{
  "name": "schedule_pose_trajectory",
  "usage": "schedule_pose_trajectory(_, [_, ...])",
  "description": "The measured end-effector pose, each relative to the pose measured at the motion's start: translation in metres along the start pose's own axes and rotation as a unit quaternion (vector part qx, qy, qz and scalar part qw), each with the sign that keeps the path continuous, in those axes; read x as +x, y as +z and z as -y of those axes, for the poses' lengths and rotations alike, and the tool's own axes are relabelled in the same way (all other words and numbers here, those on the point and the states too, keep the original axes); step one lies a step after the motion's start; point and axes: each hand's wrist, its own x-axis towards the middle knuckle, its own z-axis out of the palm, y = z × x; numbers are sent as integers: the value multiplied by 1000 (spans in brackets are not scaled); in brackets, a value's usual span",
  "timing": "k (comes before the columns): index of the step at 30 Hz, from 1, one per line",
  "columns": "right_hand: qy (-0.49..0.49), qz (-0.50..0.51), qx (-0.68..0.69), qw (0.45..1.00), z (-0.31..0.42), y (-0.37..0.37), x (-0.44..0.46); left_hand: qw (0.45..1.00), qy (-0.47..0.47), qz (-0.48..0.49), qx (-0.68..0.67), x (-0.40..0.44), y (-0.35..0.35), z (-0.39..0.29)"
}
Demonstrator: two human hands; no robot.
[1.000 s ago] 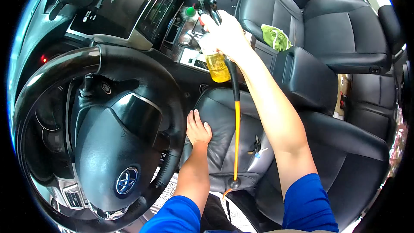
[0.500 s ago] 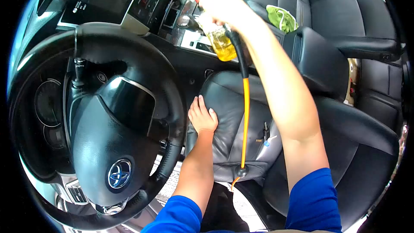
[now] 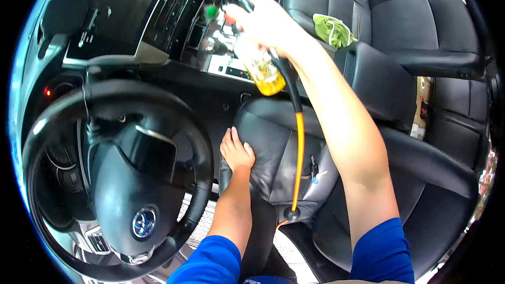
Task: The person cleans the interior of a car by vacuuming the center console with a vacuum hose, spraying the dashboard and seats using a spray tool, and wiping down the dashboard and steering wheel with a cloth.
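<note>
In my right hand (image 3: 269,26) is an air spray gun with a bottle (image 3: 269,81) of yellow liquid under it; my fingers are wrapped round its handle. It is held over the centre console (image 3: 227,68), nozzle pointing away from me. From the handle an orange air hose (image 3: 300,152) runs down across the driver's seat (image 3: 268,129). My left hand (image 3: 236,149) lies flat on that seat's front edge, fingers stretched out and holding nothing. Beside the hose a car key (image 3: 314,171) with a small blue and white tag rests on the seat.
The steering wheel (image 3: 202,142) stands to the left, close to my left forearm. A gear lever (image 3: 213,46) rises from the console. On the passenger seat (image 3: 310,0) lies a green cloth (image 3: 334,30). The armrest box (image 3: 381,87) is right of my right arm.
The spray gun and my right hand have shifted slightly left and down in view. The whole scene has shifted as my head moved. My left hand stays on the seat.
</note>
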Motion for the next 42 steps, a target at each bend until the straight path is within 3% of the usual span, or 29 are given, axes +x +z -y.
schedule_pose_trajectory(4, [-2, -49, 37, 998, -6, -6, -4, 1000, 4, 1, -7, 2, 3, 2])
schedule_pose_trajectory(5, [30, -36, 143, 989, -3, -7, -4, 1000, 2, 6, -9, 3, 2, 1])
schedule_pose_trajectory(10, [-25, -46, 47, 998, -26, -14, -9, 1000, -7, 20, -21, 5, -3, -3])
schedule_pose_trajectory(12, [51, -30, 189, 980, -8, -28, -42, 1000, -6, 21, -19, 7, -4, -1])
schedule_pose_trajectory(16, [143, -119, 294, 937, 4, -42, -137, 997, -23, 41, -64, 8, -16, -4])
schedule_pose_trajectory(20, [132, -152, 336, 920, -22, -52, -212, 978, -68, 122, -154, 11, -31, 2])
schedule_pose_trajectory(22, [136, -159, 398, 893, -32, -53, -232, 953, -129, 63, -265, 34, -67, -41])
schedule_pose_trajectory(23, [149, -155, 416, 883, -33, -55, -238, 928, -54, 85, -359, 56, -86, -65])
schedule_pose_trajectory(25, [154, -146, 451, 867, -42, -56, -251, 740, -92, 267, -610, 84, -113, -115])
schedule_pose_trajectory(26, [147, -138, 466, 862, -44, -57, -258, 619, -241, 367, -651, 94, -115, -134])
schedule_pose_trajectory(27, [141, -129, 479, 856, -47, -58, -264, 515, -298, 445, -669, 105, -115, -140])
schedule_pose_trajectory(28, [136, -129, 480, 857, -47, -61, -268, 358, -183, 508, -762, 117, -115, -148])
schedule_pose_trajectory(31, [122, -115, 497, 852, -51, -73, -281, 359, -128, 560, -736, 138, -121, -161])
schedule_pose_trajectory(33, [117, -89, 505, 851, -55, -78, -287, 437, -68, 546, -712, 142, -126, -164])
schedule_pose_trajectory(42, [163, -106, 473, 859, -60, -61, -285, 442, -129, 499, -734, 128, -120, -162])
